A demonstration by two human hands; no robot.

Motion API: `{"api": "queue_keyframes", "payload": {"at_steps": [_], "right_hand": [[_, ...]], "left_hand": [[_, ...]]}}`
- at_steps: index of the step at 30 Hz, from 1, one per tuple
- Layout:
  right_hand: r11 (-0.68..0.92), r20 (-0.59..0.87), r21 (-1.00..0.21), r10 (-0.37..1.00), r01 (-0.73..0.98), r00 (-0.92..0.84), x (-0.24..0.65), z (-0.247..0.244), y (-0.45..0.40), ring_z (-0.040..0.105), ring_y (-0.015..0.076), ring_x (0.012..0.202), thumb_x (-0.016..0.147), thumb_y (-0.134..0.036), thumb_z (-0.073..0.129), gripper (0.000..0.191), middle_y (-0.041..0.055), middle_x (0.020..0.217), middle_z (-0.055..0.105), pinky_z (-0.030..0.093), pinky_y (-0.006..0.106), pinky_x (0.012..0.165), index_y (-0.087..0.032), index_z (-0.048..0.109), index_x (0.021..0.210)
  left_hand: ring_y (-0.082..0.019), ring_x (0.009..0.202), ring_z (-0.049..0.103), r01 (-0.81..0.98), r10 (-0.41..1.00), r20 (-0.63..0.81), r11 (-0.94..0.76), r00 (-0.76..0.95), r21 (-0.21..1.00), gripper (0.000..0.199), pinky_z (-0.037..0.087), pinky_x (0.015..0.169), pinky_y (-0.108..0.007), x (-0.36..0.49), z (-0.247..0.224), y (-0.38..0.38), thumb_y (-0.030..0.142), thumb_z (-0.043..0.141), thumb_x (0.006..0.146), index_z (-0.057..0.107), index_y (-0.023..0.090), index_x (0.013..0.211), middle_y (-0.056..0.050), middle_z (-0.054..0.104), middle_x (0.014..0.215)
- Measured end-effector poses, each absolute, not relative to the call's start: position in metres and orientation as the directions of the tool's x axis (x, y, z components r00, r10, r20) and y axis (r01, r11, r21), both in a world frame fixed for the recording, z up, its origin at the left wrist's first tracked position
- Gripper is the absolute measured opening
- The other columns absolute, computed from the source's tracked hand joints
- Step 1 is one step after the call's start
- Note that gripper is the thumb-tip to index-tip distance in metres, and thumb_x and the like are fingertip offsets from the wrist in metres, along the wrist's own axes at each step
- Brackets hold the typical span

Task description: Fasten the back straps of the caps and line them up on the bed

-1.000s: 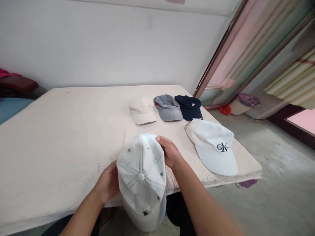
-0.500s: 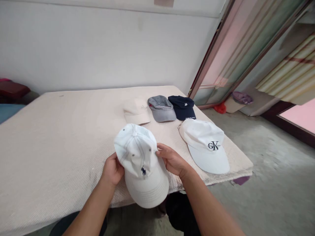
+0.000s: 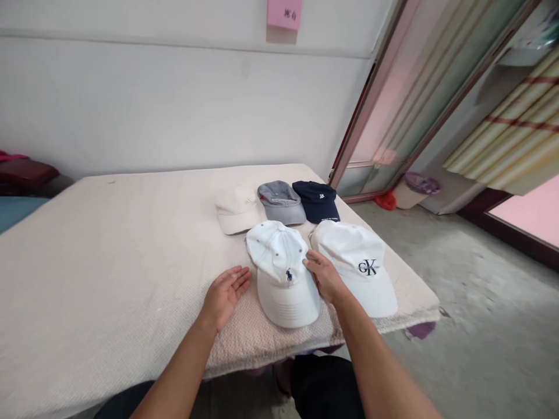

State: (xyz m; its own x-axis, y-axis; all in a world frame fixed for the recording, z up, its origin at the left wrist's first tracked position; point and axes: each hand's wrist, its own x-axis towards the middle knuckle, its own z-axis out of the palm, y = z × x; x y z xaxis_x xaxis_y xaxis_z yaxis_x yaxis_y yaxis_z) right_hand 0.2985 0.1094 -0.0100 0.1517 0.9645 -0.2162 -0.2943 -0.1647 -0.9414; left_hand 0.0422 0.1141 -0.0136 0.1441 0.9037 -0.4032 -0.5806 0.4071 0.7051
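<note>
A white baseball cap with a small dark horse-rider logo rests on the bed near its front edge, brim towards me. My left hand is open beside it on the left, palm facing the cap and apart from it. On the cap's other side, my right hand still has its fingers on the edge of the crown. Close by on the right lies a larger white cap with black "GK" lettering, partly behind my right hand and wrist. Behind are a cream cap, a grey cap and a navy cap in a row.
The caps lie on a bed with a cream textured cover, set against a white wall. To the right are a concrete floor, a waste bin and a glass-panelled frame. A dark red piece of furniture stands at far left.
The white cap with the rider logo has moved right, down onto the bed beside the "GK" cap. My left hand has let go of it and opened. The view has tilted up slightly.
</note>
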Motion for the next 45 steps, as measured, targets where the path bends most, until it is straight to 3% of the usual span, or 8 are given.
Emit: {"api": "queue_keyframes", "payload": {"at_steps": [7, 17, 21, 24, 26, 32, 38, 45], "right_hand": [[-0.101, -0.135, -0.989, 0.907, -0.104, 0.400, 0.293, -0.030, 0.117, 0.065, 0.0228, 0.083, 0.064, -0.038, 0.069, 0.056, 0.0082, 0.094, 0.071, 0.050, 0.034, 0.072, -0.015, 0.062, 0.115], [-0.095, 0.075, -0.969, 0.760, 0.226, 0.645, 0.254, 0.001, 0.088, 0.057, 0.0274, 0.089, 0.061, -0.030, 0.059, 0.048, 0.0109, 0.087, 0.065, 0.043, 0.039, 0.081, -0.010, 0.064, 0.104], [-0.020, 0.062, -0.988, 0.862, 0.155, 0.503, 0.195, 0.034, 0.056, 0.051, 0.0184, 0.056, 0.069, -0.036, 0.057, 0.056, -0.0010, 0.058, 0.055, 0.042, 0.032, 0.058, -0.009, 0.055, 0.118], [-0.002, -0.020, -0.994, 0.987, -0.107, 0.161, 0.134, 0.068, 0.038, 0.043, 0.0117, 0.043, 0.073, -0.036, 0.060, 0.067, -0.0049, 0.054, 0.054, 0.034, 0.025, 0.046, -0.012, 0.042, 0.132], [0.052, 0.044, -0.978, 0.998, -0.203, 0.048, 0.098, 0.098, 0.030, 0.042, 0.0101, 0.043, 0.075, -0.031, 0.060, 0.072, -0.0075, 0.053, 0.051, 0.032, 0.023, 0.045, -0.014, 0.033, 0.139], [0.500, 0.493, -0.847, 0.866, -0.179, 0.084, 0.047, 0.189, 0.013, 0.046, 0.0115, 0.052, 0.081, -0.020, 0.060, 0.074, -0.0075, 0.059, 0.050, 0.040, 0.025, 0.050, -0.027, 0.023, 0.145], [0.639, 0.635, -0.769, 0.766, -0.006, 0.096, 0.037, 0.223, 0.003, 0.047, 0.0137, 0.055, 0.084, -0.018, 0.058, 0.073, -0.0068, 0.060, 0.047, 0.043, 0.029, 0.054, -0.030, 0.023, 0.146], [0.664, 0.661, -0.747, 0.746, -0.015, 0.079, 0.031, 0.233, -0.007, 0.047, 0.0149, 0.055, 0.084, -0.017, 0.058, 0.073, -0.0061, 0.060, 0.047, 0.043, 0.030, 0.053, -0.031, 0.022, 0.146]], "left_hand": [[-0.022, 0.098, 0.067, -0.605, 0.938, -0.340, 0.309, 0.068, 0.733, 0.009, 0.049, 0.094, -0.035, 0.039, -0.022, 0.097, 0.015, 0.061, 0.081, 0.065, 0.012, 0.089, -0.014, 0.072, 0.100], [-0.019, 0.089, 0.069, -0.529, 0.881, -0.470, 0.375, -0.051, 0.761, 0.009, 0.055, 0.075, -0.030, -0.013, -0.012, 0.045, 0.008, 0.055, 0.082, 0.062, 0.012, 0.086, -0.017, 0.069, 0.101], [-0.015, 0.067, 0.066, -0.506, 0.876, -0.470, 0.359, -0.106, 0.784, 0.022, 0.052, 0.060, -0.026, -0.049, 0.006, 0.026, 0.015, 0.060, 0.081, 0.059, 0.011, 0.103, -0.011, 0.070, 0.080], [-0.008, 0.043, 0.048, -0.422, 0.938, -0.308, 0.217, -0.159, 0.880, 0.053, 0.040, 0.045, -0.019, -0.074, 0.049, 0.015, 0.028, 0.064, 0.081, 0.047, 0.015, 0.129, 0.006, 0.054, 0.053], [-0.007, 0.040, 0.040, -0.309, 0.972, -0.119, 0.052, -0.202, 0.950, 0.069, 0.036, 0.043, -0.018, -0.089, 0.091, 0.007, 0.033, 0.064, 0.079, 0.036, 0.019, 0.141, 0.011, 0.043, 0.046], [-0.009, 0.039, 0.039, -0.105, 0.922, 0.248, -0.290, -0.298, 0.951, 0.087, 0.038, 0.043, -0.019, -0.119, 0.192, -0.021, 0.024, 0.066, 0.075, 0.020, 0.030, 0.149, 0.012, 0.041, 0.045], [-0.009, 0.039, 0.038, -0.075, 0.903, 0.307, -0.343, -0.301, 0.936, 0.095, 0.038, 0.040, -0.019, -0.142, 0.206, -0.034, 0.017, 0.069, 0.069, 0.020, 0.032, 0.149, 0.012, 0.038, 0.046], [-0.009, 0.040, 0.040, 0.037, 0.858, 0.391, -0.403, -0.331, 0.915, 0.092, 0.039, 0.043, -0.018, -0.154, 0.216, -0.053, 0.019, 0.065, 0.075, 0.014, 0.034, 0.150, 0.012, 0.037, 0.046]]}}
